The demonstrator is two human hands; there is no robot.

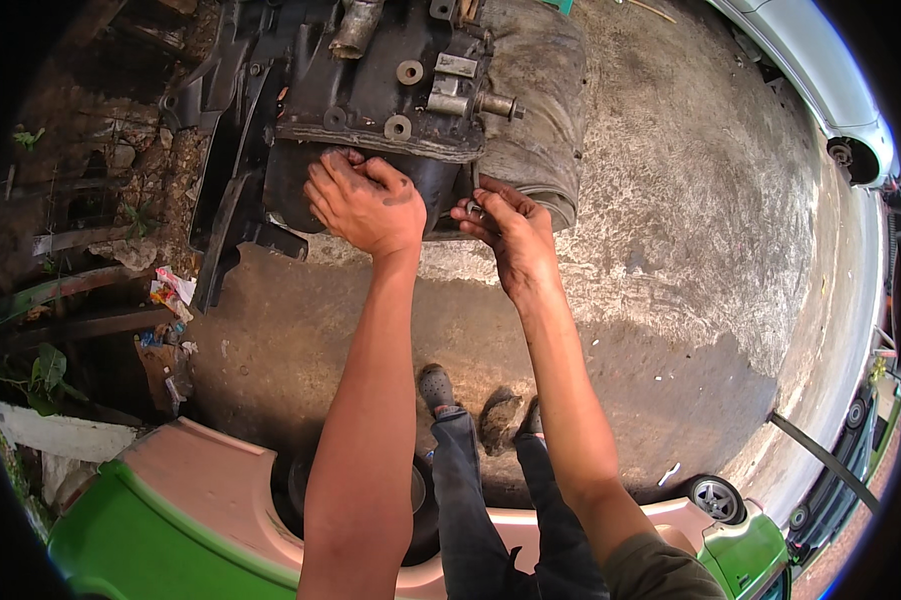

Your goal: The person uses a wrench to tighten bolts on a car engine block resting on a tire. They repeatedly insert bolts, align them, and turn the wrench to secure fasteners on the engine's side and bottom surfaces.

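A dark, greasy engine-like casting (pixel 371 100) with round bosses and pipe stubs lies at the top of the view. Just under its flanged lower edge, my left hand (pixel 369 205) is closed, with dirty fingertips curled against the dark lower part. Whatever those fingers grip is hidden. To its right, my right hand (pixel 516 230) pinches a small shiny metal piece (pixel 477 211), perhaps the end of a spanner. That hand is close to the casting's right corner, by a grimy folded cover (pixel 536 110).
A green and pink car body (pixel 201 460) stands behind my legs. Concrete ground (pixel 671 200) stretches right toward a silver car (pixel 821 60). Litter (pixel 174 290) and plants border the left side. A dark lump (pixel 501 420) lies between my feet.
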